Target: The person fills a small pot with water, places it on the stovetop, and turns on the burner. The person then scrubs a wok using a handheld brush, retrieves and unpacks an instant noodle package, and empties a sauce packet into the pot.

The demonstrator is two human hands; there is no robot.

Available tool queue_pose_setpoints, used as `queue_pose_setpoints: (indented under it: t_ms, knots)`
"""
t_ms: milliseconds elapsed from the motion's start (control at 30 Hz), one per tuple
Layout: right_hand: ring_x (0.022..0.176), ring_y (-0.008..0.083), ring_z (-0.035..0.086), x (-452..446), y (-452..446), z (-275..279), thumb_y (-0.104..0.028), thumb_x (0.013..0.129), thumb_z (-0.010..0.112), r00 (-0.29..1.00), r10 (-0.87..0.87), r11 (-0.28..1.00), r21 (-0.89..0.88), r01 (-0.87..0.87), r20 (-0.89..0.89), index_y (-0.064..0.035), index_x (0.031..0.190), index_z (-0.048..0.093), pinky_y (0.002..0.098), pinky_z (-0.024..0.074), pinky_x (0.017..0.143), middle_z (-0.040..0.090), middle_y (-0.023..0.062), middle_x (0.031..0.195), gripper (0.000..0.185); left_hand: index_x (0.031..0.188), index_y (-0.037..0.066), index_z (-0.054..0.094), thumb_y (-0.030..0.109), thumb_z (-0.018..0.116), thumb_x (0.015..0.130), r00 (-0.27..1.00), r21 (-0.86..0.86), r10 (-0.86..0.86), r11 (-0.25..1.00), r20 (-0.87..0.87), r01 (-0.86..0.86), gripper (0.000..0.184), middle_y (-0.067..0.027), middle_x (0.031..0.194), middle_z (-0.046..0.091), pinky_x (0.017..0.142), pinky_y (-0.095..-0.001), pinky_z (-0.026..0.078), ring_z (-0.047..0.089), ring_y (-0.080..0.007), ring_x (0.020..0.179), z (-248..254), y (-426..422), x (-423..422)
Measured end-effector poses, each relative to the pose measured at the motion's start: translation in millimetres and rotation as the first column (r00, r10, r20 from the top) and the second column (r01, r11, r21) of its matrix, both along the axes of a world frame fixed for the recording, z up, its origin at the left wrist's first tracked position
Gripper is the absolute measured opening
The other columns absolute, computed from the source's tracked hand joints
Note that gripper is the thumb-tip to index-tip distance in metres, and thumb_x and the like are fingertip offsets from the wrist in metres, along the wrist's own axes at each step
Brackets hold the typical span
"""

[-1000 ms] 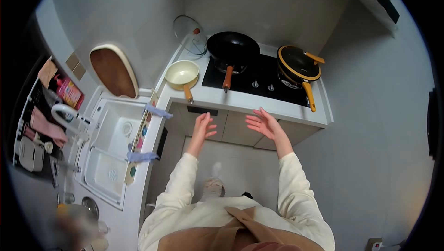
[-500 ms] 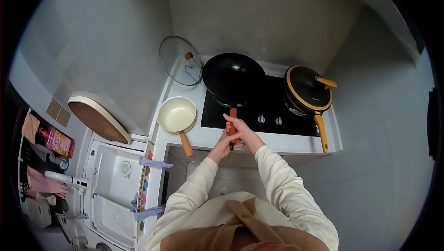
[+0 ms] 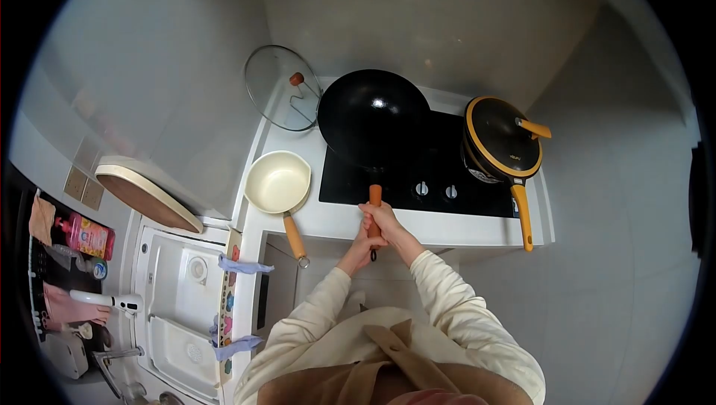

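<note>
A black wok (image 3: 373,118) with an orange-brown wooden handle (image 3: 375,195) is over the left side of the black gas hob (image 3: 440,151). My right hand (image 3: 383,220) is wrapped around the upper part of the handle. Lower down, my left hand (image 3: 363,247) closes round the handle near its end, the two hands touching. Light reflects off the wok's dark inside. The left burner is hidden beneath it, so I cannot tell whether the wok rests on it. To the left, a cream saucepan (image 3: 278,183) with a wooden handle sits on the white counter.
A yellow-rimmed lidded pan (image 3: 503,136) stands on the right burner, its handle jutting over the front edge. Behind the saucepan, a glass lid (image 3: 283,88) leans on a wire stand. Further left are a white sink (image 3: 179,271), a cutting board (image 3: 149,198) and a faucet (image 3: 119,300).
The wok looks larger and its inside faces me more, hiding the burner seen under it before. Both hands have kept their grip on the handle. The whole view has shifted slightly.
</note>
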State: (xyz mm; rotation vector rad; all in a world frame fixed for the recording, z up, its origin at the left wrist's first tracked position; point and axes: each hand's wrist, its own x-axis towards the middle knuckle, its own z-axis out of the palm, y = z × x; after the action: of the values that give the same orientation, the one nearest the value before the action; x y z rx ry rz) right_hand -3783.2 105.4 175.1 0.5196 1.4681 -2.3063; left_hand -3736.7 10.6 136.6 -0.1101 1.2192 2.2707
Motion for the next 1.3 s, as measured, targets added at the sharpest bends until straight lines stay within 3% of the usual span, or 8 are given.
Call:
queue_pose_setpoints:
  t_ms: [267,567,700,833,1033,1100,1167,1300]
  knots:
    - [0.045,0.0104,0.044,-16.3,6.3,24.9,-0.008,0.079,0.061,0.998,0.018,1.0,-0.025,-0.017,0.052,-0.0079,0.064,0.045,0.0231,0.0389,0.043,0.046,0.0013,0.054,0.022,0.121,0.009,0.034,-0.006,0.056,0.06,0.996,0.115,0.082,0.99,0.047,-0.087,0.067,-0.0052,0.1,0.05,0.064,-0.0238,0.046,0.055,-0.0165,0.086,33.9,9.2,-10.9]
    - [0.054,0.0105,0.049,-20.6,11.3,21.0,-0.02,0.082,0.066,0.998,0.056,0.99,-0.13,-0.056,-0.005,-0.0028,0.081,0.05,0.0226,0.0449,0.05,0.052,0.0043,0.069,0.023,0.116,0.003,0.039,-0.006,0.049,0.065,0.997,0.104,0.023,0.994,0.077,-0.03,0.053,-0.0103,0.102,0.053,0.076,-0.0299,0.053,0.057,-0.0212,0.092,44.5,4.5,-22.1]
    - [0.069,0.0124,0.058,2.0,50.9,30.4,-0.023,0.081,0.067,0.96,0.108,0.975,0.215,-0.052,-0.257,0.0032,0.096,0.053,0.0234,0.0495,0.062,0.057,0.0093,0.083,0.034,0.128,0.002,0.029,-0.005,0.048,0.07,0.999,0.15,-0.004,0.989,0.043,-0.003,0.061,-0.017,0.118,0.048,0.091,-0.0377,0.047,0.05,-0.0305,0.111,47.1,4.8,-15.1]
    - [0.075,0.0113,0.061,63.7,152.4,83.0,-0.017,0.077,0.07,0.773,0.09,0.852,0.45,0.267,-0.628,-0.0011,0.112,0.055,0.022,0.05,0.066,0.061,0.0071,0.092,0.042,0.128,0.002,0.033,-0.003,0.049,0.074,0.996,0.151,0.064,0.986,0.056,-0.071,0.056,-0.0204,0.126,0.043,0.098,-0.0409,0.041,0.044,-0.0346,0.119,49.6,2.9,-4.6]
    - [0.071,0.0132,0.052,120.9,388.3,75.8,-0.037,0.07,0.075,0.749,-0.259,0.055,0.765,0.642,-0.61,0.0014,0.101,0.054,0.0271,0.0468,0.065,0.057,0.0069,0.085,0.054,0.13,0.005,0.034,0.028,0.05,0.091,0.909,0.236,0.406,0.878,0.095,-0.417,0.048,-0.0147,0.127,0.043,0.098,-0.0393,0.04,0.044,-0.0296,0.118,24.7,52.7,64.4]
    - [0.076,0.0161,0.055,129.7,404.8,74.7,-0.049,0.072,0.07,0.902,-0.408,0.495,0.795,0.35,-0.143,0.0023,0.109,0.05,0.0295,0.0478,0.067,0.057,0.0097,0.09,0.066,0.131,0.006,0.032,0.031,0.051,0.09,0.964,0.195,0.246,0.945,0.1,-0.262,0.051,-0.0143,0.126,0.043,0.099,-0.0404,0.038,0.045,-0.0286,0.117,14.5,103.3,83.7]
    - [0.083,0.0209,0.058,120.0,426.0,56.0,-0.053,0.073,0.067,0.993,-0.074,0.94,0.338,0.041,0.087,0.0014,0.117,0.043,0.0334,0.0494,0.072,0.056,0.0134,0.097,0.074,0.133,0.006,0.03,0.036,0.055,0.088,0.995,0.101,-0.013,0.995,0.095,0.003,0.06,-0.0133,0.128,0.042,0.099,-0.0397,0.037,0.043,-0.0277,0.118,13.8,165.5,76.8]
    - [0.075,0.0181,0.06,96.2,407.1,60.9,-0.04,0.078,0.068,0.992,-0.037,0.985,0.175,0.016,0.117,-0.0034,0.111,0.049,0.0291,0.0525,0.064,0.06,0.0102,0.087,0.053,0.13,0.004,0.035,0.048,0.059,0.082,0.955,-0.073,-0.297,0.952,-0.005,0.296,0.069,-0.0111,0.131,0.037,0.099,-0.036,0.034,0.039,-0.0229,0.122,57.0,296.9,39.9]
